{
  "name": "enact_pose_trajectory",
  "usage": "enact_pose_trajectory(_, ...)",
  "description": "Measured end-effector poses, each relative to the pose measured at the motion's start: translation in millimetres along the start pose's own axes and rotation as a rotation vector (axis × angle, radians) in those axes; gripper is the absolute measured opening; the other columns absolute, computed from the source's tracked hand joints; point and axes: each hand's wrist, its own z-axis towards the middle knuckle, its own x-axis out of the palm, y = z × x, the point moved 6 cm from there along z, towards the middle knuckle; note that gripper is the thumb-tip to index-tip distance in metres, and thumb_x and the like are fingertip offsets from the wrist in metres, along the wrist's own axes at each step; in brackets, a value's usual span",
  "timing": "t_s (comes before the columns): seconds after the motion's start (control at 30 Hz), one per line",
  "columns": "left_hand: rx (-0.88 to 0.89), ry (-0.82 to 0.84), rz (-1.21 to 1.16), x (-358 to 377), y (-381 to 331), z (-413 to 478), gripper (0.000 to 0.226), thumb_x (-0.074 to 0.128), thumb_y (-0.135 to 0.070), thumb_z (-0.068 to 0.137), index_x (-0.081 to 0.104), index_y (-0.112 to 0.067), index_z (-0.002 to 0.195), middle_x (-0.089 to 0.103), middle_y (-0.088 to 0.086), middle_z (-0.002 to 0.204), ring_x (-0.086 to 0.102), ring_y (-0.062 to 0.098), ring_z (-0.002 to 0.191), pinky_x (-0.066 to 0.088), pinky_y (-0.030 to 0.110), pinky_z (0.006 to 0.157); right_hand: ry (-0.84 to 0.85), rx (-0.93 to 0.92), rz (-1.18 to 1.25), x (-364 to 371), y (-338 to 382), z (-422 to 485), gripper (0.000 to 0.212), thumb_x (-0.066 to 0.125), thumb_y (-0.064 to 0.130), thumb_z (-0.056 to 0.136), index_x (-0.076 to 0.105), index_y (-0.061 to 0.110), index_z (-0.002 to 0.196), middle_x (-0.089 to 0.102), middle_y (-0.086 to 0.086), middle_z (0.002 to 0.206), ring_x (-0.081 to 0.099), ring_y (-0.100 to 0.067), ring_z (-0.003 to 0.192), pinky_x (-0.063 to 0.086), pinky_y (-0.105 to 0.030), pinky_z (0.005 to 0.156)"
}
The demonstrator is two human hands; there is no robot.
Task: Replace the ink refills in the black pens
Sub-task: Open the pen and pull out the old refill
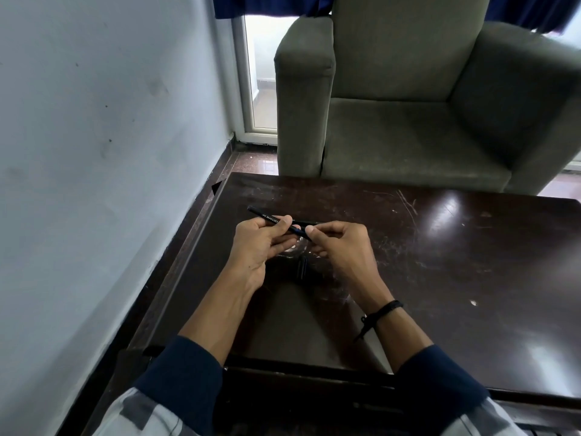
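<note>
Black with white lettering along its barrel, the pen (267,218) is held in the fingers (284,221) of the left hand (261,247). Thumb and fingertips close round its middle. It slants from the upper left, where its far end sticks out past the hand, down toward the right. The fingers (314,229) of the right hand (342,247) are curled in narrow and pinch the pen's near, tapered end. The 2 hands almost meet there, raised a little above the counter (440,262)

Just behind the fingertips a 2nd slim black piece (306,221) lies on the counter, partly hidden by the right hand; whether it is a whole pen or a part I cannot tell. Under the gap between the hands sits a small dark ribbed object (302,267), too dark against the wood to make out, with pale scuffs on the surface beside it

A black cord (382,311) is tied round the right wrist, its loose end hanging down. Navy sleeves (185,366) end at mid-forearm on both arms. The counter is dark brown, glossy and scratched, with bright reflections on its right side

A grey-green armchair (408,121) stands at the counter's far edge. A pale blue wall (94,152) runs along the left. Between the wall and the armchair there is a white-framed glass door (261,73) under a blue curtain (267,4), and a strip of polished brown floor (248,162) shows at its foot
</note>
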Motion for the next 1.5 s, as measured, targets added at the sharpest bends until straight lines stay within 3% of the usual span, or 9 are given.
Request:
enact_pose_trajectory(0.2, -0.009, 0.016, 0.014, 3.5, 4.2, -1.1, 0.013, 0.072, -0.007, 0.091, 0.071, 0.002, 0.099, 0.078, 0.019, 0.092, 0.077, 0.029, 0.088, 0.064, 0.034, 0.077, 0.003, -0.048, -0.075, 0.4, 0.0, -0.2, 0.007, 0.082, 0.019, 0.086, 0.075, 0.022, 0.085, 0.076, 0.001, 0.080, 0.074, -0.015, 0.078, 0.063, -0.038, 0.075)
enact_pose_trajectory(0.4, -0.001, -0.001, -0.005, -0.1, -1.6, -0.9, 0.009, 0.072, -0.007, 0.091, 0.072, 0.000, 0.095, 0.078, 0.018, 0.091, 0.077, 0.027, 0.086, 0.063, 0.030, 0.072, 0.010, -0.017, -0.004, -0.5, 0.4, -0.3, 0.014, 0.077, 0.038, 0.090, 0.076, 0.024, 0.093, 0.078, 0.000, 0.082, 0.075, -0.015, 0.077, 0.064, -0.045, 0.078)
enact_pose_trajectory(0.5, -0.003, 0.008, 0.006, 3.2, 2.0, -1.7, 0.008, 0.072, -0.007, 0.091, 0.072, 0.000, 0.095, 0.078, 0.019, 0.092, 0.077, 0.028, 0.086, 0.063, 0.030, 0.072, 0.027, -0.011, -0.034, 2.3, 1.4, -2.8, 0.012, 0.072, 0.028, 0.096, 0.077, 0.019, 0.088, 0.077, 0.002, 0.075, 0.073, -0.014, 0.070, 0.063, -0.045, 0.076)
enact_pose_trajectory(0.6, -0.007, 0.012, 0.006, 5.3, 4.5, -2.1, 0.009, 0.072, -0.007, 0.091, 0.071, 0.001, 0.096, 0.077, 0.021, 0.093, 0.077, 0.029, 0.087, 0.063, 0.030, 0.071, -0.001, -0.042, -0.075, 3.3, 0.8, -2.5, 0.007, 0.077, 0.022, 0.091, 0.076, 0.023, 0.084, 0.077, 0.003, 0.077, 0.074, -0.020, 0.077, 0.063, -0.048, 0.076)
enact_pose_trajectory(0.7, -0.003, 0.012, 0.011, 4.9, 1.9, -1.9, 0.011, 0.072, -0.007, 0.091, 0.071, 0.002, 0.097, 0.077, 0.020, 0.092, 0.077, 0.029, 0.087, 0.063, 0.030, 0.072, 0.004, -0.054, -0.053, 1.3, 0.9, -0.5, 0.007, 0.083, 0.028, 0.085, 0.076, 0.025, 0.086, 0.077, 0.002, 0.082, 0.074, -0.018, 0.081, 0.063, -0.045, 0.078)
enact_pose_trajectory(0.83, 0.006, -0.002, 0.001, 0.5, -3.1, -1.3, 0.010, 0.071, -0.007, 0.092, 0.072, 0.001, 0.096, 0.078, 0.016, 0.088, 0.078, 0.026, 0.085, 0.063, 0.031, 0.074, -0.013, -0.030, 0.020, -1.9, 2.2, -0.2, 0.014, 0.076, 0.039, 0.091, 0.076, 0.024, 0.091, 0.078, 0.001, 0.080, 0.075, -0.014, 0.073, 0.063, -0.041, 0.077)
enact_pose_trajectory(1.07, -0.005, 0.013, 0.005, 6.3, 3.6, -3.1, 0.009, 0.072, -0.007, 0.091, 0.071, 0.001, 0.095, 0.078, 0.020, 0.091, 0.077, 0.029, 0.088, 0.064, 0.033, 0.078, 0.011, -0.045, -0.057, 1.2, 0.0, 0.4, 0.006, 0.079, 0.022, 0.089, 0.077, 0.021, 0.084, 0.077, 0.001, 0.077, 0.072, -0.013, 0.073, 0.060, -0.034, 0.069)
enact_pose_trajectory(1.3, -0.002, -0.007, -0.003, 1.5, -1.2, -2.0, 0.008, 0.072, -0.006, 0.091, 0.072, 0.001, 0.096, 0.078, 0.016, 0.089, 0.077, 0.028, 0.086, 0.064, 0.034, 0.077, -0.017, -0.005, 0.025, -4.0, 0.9, 0.3, 0.015, 0.075, 0.037, 0.092, 0.076, 0.022, 0.090, 0.078, -0.001, 0.079, 0.074, -0.016, 0.073, 0.062, -0.036, 0.074)
enact_pose_trajectory(1.5, -0.015, 0.001, 0.009, 4.8, 4.3, -1.7, 0.011, 0.073, -0.008, 0.091, 0.071, 0.001, 0.097, 0.078, 0.019, 0.092, 0.077, 0.029, 0.089, 0.064, 0.033, 0.077, 0.014, -0.018, -0.034, 0.3, 0.2, -0.7, 0.010, 0.076, 0.022, 0.093, 0.077, 0.018, 0.083, 0.077, -0.001, 0.074, 0.072, -0.012, 0.068, 0.060, -0.033, 0.069)
